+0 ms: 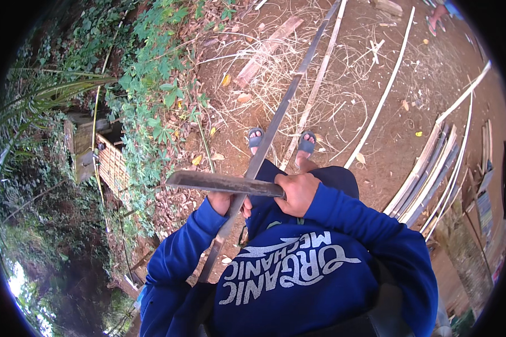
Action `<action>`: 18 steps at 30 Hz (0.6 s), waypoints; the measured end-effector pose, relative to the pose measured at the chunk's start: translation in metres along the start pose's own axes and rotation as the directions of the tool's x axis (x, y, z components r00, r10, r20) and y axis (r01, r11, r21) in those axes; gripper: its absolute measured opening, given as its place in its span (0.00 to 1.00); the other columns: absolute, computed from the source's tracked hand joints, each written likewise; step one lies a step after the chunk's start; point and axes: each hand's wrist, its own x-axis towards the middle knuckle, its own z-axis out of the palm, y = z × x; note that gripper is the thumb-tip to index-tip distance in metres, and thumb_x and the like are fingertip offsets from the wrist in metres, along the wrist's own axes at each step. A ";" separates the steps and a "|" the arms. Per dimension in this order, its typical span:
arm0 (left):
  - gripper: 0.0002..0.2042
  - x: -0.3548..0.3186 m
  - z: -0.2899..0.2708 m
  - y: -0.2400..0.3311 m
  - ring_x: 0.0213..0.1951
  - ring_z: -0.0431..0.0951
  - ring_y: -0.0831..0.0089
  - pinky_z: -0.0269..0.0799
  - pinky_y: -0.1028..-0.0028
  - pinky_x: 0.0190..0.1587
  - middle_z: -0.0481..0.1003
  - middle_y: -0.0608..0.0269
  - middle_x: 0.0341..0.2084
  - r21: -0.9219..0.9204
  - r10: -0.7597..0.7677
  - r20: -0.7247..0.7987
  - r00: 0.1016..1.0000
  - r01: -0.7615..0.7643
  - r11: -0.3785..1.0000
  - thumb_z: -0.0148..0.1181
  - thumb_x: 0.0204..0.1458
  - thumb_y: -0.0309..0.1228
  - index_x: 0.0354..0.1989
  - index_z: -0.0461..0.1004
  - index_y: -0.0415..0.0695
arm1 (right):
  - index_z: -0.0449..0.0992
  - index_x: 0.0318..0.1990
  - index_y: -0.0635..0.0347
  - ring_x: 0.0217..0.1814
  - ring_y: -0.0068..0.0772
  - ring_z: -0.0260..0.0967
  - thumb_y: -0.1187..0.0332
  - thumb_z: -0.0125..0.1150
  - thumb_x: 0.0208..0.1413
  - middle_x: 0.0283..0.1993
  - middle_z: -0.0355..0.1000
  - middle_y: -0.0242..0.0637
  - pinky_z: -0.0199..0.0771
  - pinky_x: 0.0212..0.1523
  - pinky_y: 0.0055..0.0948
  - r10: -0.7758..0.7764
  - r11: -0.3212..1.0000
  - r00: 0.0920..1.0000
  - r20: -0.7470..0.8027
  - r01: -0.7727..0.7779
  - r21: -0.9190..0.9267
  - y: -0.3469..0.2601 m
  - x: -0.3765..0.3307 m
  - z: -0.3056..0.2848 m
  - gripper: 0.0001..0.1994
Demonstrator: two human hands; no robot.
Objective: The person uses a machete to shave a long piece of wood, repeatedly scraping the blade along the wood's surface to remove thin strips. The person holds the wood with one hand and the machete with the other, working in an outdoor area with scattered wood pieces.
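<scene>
The right hand (298, 192) is closed around the handle of a long, broad knife (225, 182), whose dark blade lies almost level and points to the person's left. The left hand (226, 203) is closed around a long bamboo strip (275, 123), just under the blade. The strip runs from beside the person's left hip, across the lap and between the two sandalled feet (306, 144), far out over the ground.

The strip looks thin, light and springy, so I judge that it bends and whips easily at its free end; its edges may be sharp and splintery. A hold near the blade, as now, keeps it steady. The knife seems heavy and rigid, and only the handle is safe to hold.

The ground (399, 135) is bare red-brown earth with dry leaves and curled shavings (275, 73). More split strips (427, 180) lie in a bundle toward the right side, and single long ones lie farther ahead. Green plants (152, 84) and a slope fill the left side, so free room is mostly ahead.
</scene>
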 end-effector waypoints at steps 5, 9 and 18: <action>0.22 -0.002 0.012 0.019 0.16 0.76 0.63 0.74 0.69 0.18 0.75 0.51 0.18 0.150 -0.073 -0.052 0.996 0.080 0.985 0.38 0.64 0.45 0.40 0.70 0.36 | 0.72 0.32 0.63 0.23 0.51 0.74 0.63 0.62 0.47 0.21 0.72 0.46 0.75 0.26 0.43 -0.077 0.994 0.993 -0.088 0.084 0.074 -0.006 0.004 0.003 0.12; 0.19 -0.007 0.024 0.033 0.18 0.76 0.66 0.74 0.74 0.22 0.76 0.49 0.20 0.155 -0.064 -0.102 0.993 0.080 0.985 0.38 0.65 0.41 0.41 0.69 0.36 | 0.74 0.28 0.66 0.21 0.50 0.73 0.62 0.65 0.48 0.20 0.72 0.47 0.72 0.25 0.40 0.036 0.948 0.968 -0.248 0.045 0.314 -0.004 0.010 0.004 0.13; 0.16 -0.007 0.009 0.038 0.17 0.76 0.70 0.71 0.75 0.16 0.76 0.54 0.18 0.029 -0.081 -0.184 0.980 0.088 0.996 0.44 0.64 0.41 0.42 0.70 0.39 | 0.71 0.27 0.62 0.18 0.43 0.71 0.66 0.64 0.46 0.17 0.69 0.44 0.69 0.21 0.36 0.026 0.987 0.949 -0.313 0.025 0.158 -0.012 0.022 0.007 0.10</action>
